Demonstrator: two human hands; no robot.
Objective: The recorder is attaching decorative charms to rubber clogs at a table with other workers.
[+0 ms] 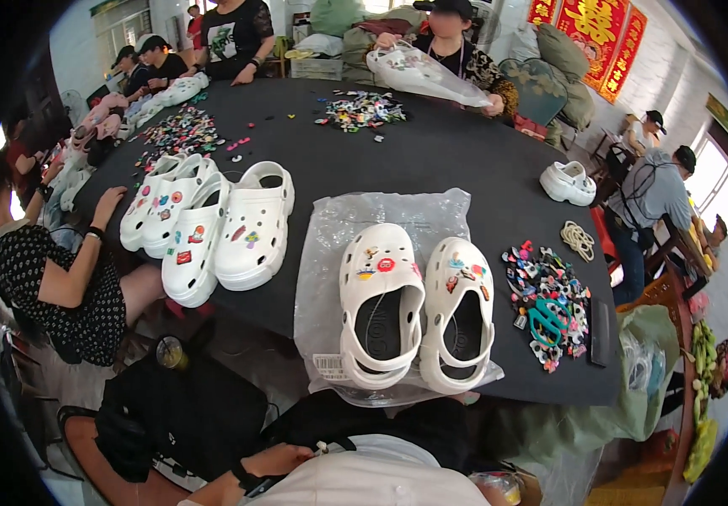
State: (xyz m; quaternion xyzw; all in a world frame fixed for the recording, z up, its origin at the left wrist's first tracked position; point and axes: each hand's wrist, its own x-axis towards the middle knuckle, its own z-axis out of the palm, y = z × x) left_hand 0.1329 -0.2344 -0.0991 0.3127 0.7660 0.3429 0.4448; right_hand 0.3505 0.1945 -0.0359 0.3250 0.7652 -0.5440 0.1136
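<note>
2 clogs (414, 308) on a plastic bag (381, 211), hands low.
I see only my left hand (275, 460), at the bottom edge by my lap; its grip I cannot tell, and my right is out of view. The clogs lie ahead on the table (465, 160), heels toward me, long axes pointing away.

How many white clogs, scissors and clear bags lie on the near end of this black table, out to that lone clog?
White foam clogs: 7
Teal-handled scissors: 1
Clear plastic bag, under the front pair: 1
Total: 9
</note>
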